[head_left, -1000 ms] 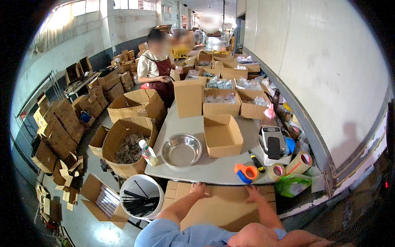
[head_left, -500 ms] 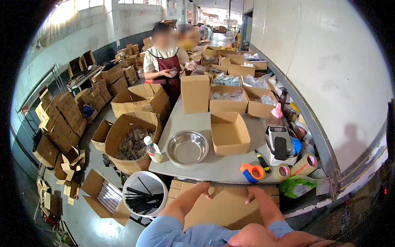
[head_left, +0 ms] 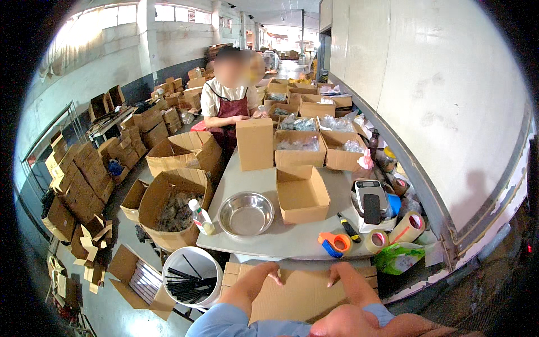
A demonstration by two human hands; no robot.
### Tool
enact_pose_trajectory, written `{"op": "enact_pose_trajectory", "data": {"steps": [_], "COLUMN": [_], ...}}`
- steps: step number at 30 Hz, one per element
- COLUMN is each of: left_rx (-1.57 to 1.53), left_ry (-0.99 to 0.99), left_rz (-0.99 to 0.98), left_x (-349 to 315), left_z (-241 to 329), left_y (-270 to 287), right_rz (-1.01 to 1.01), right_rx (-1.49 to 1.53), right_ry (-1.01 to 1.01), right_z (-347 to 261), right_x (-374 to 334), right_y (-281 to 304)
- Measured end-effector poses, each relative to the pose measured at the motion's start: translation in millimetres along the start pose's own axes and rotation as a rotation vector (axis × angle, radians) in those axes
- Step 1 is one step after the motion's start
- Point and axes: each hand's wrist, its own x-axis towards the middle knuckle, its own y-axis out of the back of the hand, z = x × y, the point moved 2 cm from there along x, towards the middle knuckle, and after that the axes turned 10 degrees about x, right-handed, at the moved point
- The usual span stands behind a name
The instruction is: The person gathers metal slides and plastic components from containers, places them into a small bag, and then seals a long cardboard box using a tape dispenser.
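Close to my body is a flat piece of brown cardboard (head_left: 297, 295), with slots along its side ends, just in front of the grey table (head_left: 236, 185). My left hand (head_left: 272, 272) grips its far edge left of the middle, thumb on the near face and the other fingers mostly hidden. On the right, my right hand (head_left: 337, 273) holds that edge in a similar way. Beyond them on the table stand a steel bowl (head_left: 246, 214), an open cardboard box (head_left: 303, 196), an orange and blue tape dispenser (head_left: 335, 244) and a yellow and black cutter (head_left: 349, 227).
A white bucket (head_left: 192, 275) of black rods stands left of the cardboard. Tape rolls (head_left: 407, 226) and a scale (head_left: 370, 194) with a phone on it line the right side. Across the table a co-worker (head_left: 224, 106) stands behind an upright box (head_left: 254, 144). Filled cartons (head_left: 175, 208) flank the table.
My view has tilted up slightly. The cardboard has come a little away from the table edge, with both hands on it. The co-worker's hands have lowered behind the upright box.
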Motion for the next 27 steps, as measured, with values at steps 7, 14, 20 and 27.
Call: {"op": "enact_pose_trajectory", "data": {"steps": [7,14,20,27], "left_rx": [-0.074,-0.098,-0.248,-0.007], "left_ry": [-0.015,-0.009,-0.148,0.083], "left_rz": [0.12,0.063,0.096,0.144], "left_x": [-14,-26,0,-22], "left_z": [10,24,-12,15], "left_y": [-3,23,-8,8], "right_rz": [-0.04,-0.02,0.288,0.232], "right_rx": [0.075,0.103,-0.042,0.11], "right_ry": [0.156,0.211,0.214,0.158], "right_z": [0,25,9,24], "right_x": [2,22,15,10], "right_y": [-2,-13,-8,-19]}}
